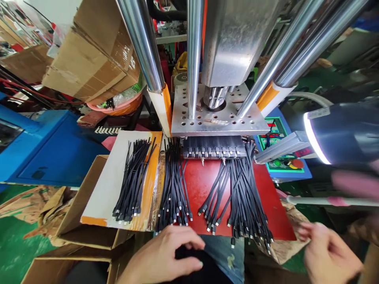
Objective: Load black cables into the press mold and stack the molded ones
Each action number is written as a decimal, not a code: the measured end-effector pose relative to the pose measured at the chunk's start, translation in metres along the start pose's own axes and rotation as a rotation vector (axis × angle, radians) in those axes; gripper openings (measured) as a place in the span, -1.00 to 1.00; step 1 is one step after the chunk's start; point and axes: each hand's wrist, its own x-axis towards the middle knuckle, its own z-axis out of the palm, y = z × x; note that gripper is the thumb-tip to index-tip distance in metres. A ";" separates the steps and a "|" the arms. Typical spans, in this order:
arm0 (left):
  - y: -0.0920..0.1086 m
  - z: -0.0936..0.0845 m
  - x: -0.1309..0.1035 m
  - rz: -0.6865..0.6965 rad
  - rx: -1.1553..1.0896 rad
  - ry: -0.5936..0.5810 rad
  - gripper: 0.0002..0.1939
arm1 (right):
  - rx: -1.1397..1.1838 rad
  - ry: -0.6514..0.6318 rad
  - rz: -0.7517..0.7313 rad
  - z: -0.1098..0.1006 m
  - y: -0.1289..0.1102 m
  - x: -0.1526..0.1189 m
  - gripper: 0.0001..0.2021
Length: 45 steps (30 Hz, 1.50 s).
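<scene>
My left hand (pixel 166 252) hovers over my lap at the front edge of the red work surface (pixel 204 177). Its thumb and fingers are apart, with nothing between them. Off to the right, my right hand (pixel 328 252) is closed in a pinch; whatever it may hold is too small to make out. Black USB cables lie in several bunches: one bunch (pixel 133 177) on the white board at left, another (pixel 174 189) beside it, and a larger one (pixel 248 201) on the red surface. Behind them, a black mould block (pixel 213 146) holds a row of small metal connectors under the press plate (pixel 219 124).
Shiny press columns (pixel 192 59) rise around the plate. A control box (pixel 284 146) with buttons and a lit ring lamp (pixel 315 138) stand at right. Open cardboard boxes (pixel 85 197) sit below left, near a blue machine (pixel 59 150). A large carton (pixel 91 59) leans above.
</scene>
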 end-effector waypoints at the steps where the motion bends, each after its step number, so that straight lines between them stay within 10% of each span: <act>1: 0.007 0.003 0.014 0.080 0.045 0.054 -0.68 | 0.008 -0.039 0.000 0.011 -0.015 0.007 -0.51; 7: 0.009 0.036 0.083 0.175 0.468 0.169 -0.36 | -0.098 -0.254 -0.120 0.063 -0.052 0.037 -0.47; 17: -0.007 0.045 0.090 0.261 0.604 -0.004 0.16 | -0.040 -0.236 -0.063 0.065 -0.038 0.038 -0.50; 34: -0.014 0.024 0.093 0.271 0.481 -0.051 -0.01 | 0.023 -0.229 -0.095 0.067 -0.041 0.037 -0.58; 45: -0.011 0.036 0.093 0.264 0.449 0.064 -0.57 | 0.117 -0.226 -0.142 0.068 -0.049 0.038 -0.59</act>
